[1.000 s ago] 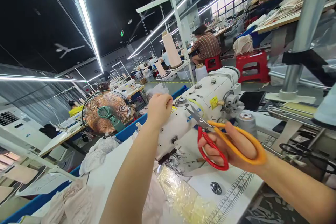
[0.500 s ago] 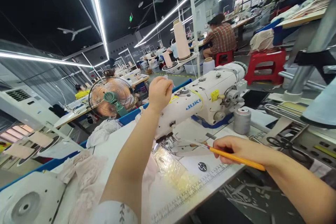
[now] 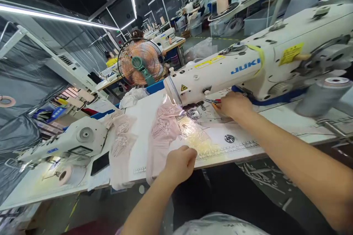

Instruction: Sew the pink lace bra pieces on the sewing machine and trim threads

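Observation:
My right hand [image 3: 235,104] is closed around an orange-handled tool [image 3: 216,105] with a touch of red and a slim metal tip; its exact kind is unclear. The tip is beside the needle area of a white JUKI sewing machine [image 3: 217,73]. At the table's front edge, my left hand [image 3: 180,163] is curled closed; whatever its fingers may hold is hidden. Pale pink lace fabric [image 3: 164,128] lies left of the needle area, hanging toward the front edge. A yellowish, shiny plate cover [image 3: 197,136] and a round black-and-silver part [image 3: 229,138] are in front of the machine.
A grey thread cone [image 3: 321,97] stands at the right. More pink fabric [image 3: 121,147], a dark phone [image 3: 100,163] and a second machine [image 3: 74,139] are to the left. Behind stands a fan [image 3: 140,62]. A printed ruler [image 3: 239,147] runs along the front edge.
My left hand has come down from above the machine head to the front edge. My right hand has moved the orange-handled tool in toward the needle area. The view has turned left and down.

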`<state>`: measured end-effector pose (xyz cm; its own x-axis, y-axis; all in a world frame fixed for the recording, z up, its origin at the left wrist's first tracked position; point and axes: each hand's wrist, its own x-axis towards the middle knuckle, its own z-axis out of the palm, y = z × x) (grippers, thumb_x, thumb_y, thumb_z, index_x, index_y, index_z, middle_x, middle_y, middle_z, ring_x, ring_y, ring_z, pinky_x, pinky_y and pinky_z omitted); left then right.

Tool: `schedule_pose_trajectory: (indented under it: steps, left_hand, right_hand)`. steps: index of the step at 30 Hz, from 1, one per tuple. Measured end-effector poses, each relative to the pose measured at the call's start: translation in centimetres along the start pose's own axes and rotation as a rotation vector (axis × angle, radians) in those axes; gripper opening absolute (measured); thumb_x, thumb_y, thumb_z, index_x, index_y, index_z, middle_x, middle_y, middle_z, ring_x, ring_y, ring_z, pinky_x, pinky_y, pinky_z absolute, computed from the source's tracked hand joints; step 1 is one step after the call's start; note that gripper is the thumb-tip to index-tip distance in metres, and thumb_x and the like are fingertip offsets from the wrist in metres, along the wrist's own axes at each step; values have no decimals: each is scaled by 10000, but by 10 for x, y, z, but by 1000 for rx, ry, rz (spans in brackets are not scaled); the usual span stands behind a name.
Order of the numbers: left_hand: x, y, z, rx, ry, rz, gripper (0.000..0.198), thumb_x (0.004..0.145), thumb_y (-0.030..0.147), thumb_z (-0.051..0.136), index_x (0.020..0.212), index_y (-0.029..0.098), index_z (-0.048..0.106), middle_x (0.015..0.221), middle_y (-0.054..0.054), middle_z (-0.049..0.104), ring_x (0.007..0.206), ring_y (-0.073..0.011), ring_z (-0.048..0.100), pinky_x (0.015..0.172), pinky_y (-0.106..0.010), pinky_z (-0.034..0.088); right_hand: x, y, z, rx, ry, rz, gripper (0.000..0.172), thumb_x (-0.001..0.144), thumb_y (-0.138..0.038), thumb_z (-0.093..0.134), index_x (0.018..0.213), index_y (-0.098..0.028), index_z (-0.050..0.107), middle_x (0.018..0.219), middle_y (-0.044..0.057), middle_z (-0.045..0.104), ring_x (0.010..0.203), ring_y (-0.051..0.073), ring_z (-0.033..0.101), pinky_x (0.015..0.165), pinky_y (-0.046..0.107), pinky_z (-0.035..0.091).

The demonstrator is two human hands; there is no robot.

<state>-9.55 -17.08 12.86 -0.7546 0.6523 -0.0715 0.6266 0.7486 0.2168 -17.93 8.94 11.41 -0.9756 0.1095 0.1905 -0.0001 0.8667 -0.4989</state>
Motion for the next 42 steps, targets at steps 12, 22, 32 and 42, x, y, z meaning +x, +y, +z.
schedule_pose_trajectory:
  steps: [12, 22, 32, 42]
  left_hand:
    - [-19, 25, 38, -515, -228, 43, 109, 780, 103, 484, 782, 191, 548, 766, -5, 600, 708, -134, 566, 635, -227, 436]
    - [-2, 52, 48, -778, -423, -25, 301, 772, 180, 575, 931, 221, 323, 714, 45, 531, 572, -104, 582, 538, -214, 442]
    - [56, 54, 40, -460, -281, 60, 305, 799, 330, 632, 1032, 210, 476, 864, -2, 617, 667, -112, 590, 641, -250, 478]
    - [129, 57, 38, 131, -185, 199, 219, 870, 232, 470, 1031, 142, 589, 1071, -116, 538, 858, -217, 609, 709, -334, 516]
  right_hand:
    - [-191, -58, 44, 724, -532, -21, 231, 755, -355, 572, 925, -204, 616, 929, 74, 669, 817, 211, 631, 723, 320, 509]
    - [-207, -14, 44, 766, -352, 50, 269, 794, -376, 465, 862, -235, 683, 902, 45, 718, 823, 225, 649, 736, 335, 490]
    - [-206, 18, 30, 790, -66, 225, 217, 727, -424, 532, 717, -251, 663, 657, 22, 671, 573, 185, 597, 534, 301, 480]
    - [-206, 29, 36, 704, 153, 241, 177, 719, -376, 553, 684, -238, 658, 556, -15, 647, 446, 130, 554, 427, 236, 453]
